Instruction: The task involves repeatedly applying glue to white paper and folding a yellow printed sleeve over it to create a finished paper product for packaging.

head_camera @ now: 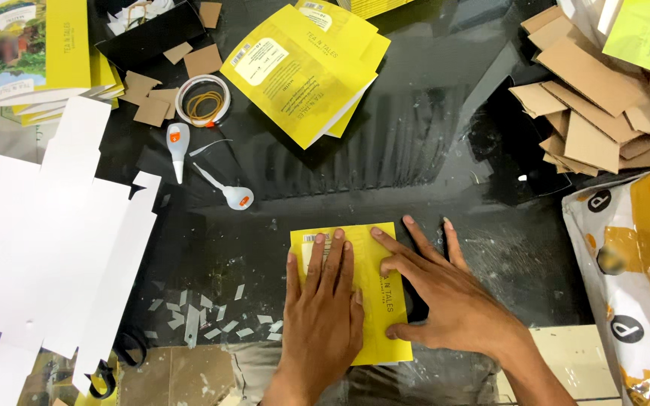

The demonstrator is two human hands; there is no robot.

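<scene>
A flat yellow folded carton [381, 301] lies on the dark table [445, 150] near its front edge. My left hand [325, 308] presses flat on the carton's left half, fingers straight and close together. My right hand [445, 293] rests on its right half, fingers spread, some reaching past the carton's edge onto the table. Neither hand grips anything; both lie palm down on the carton.
A stack of yellow cartons [302, 68] lies at the back centre. Two white glue bottles [177, 146] [231, 194] and a tape ring with rubber bands [204, 100] sit left. White die-cut card [47, 233] covers the left. Brown cardboard pieces [596, 98] pile at right, above a printed bag [633, 278].
</scene>
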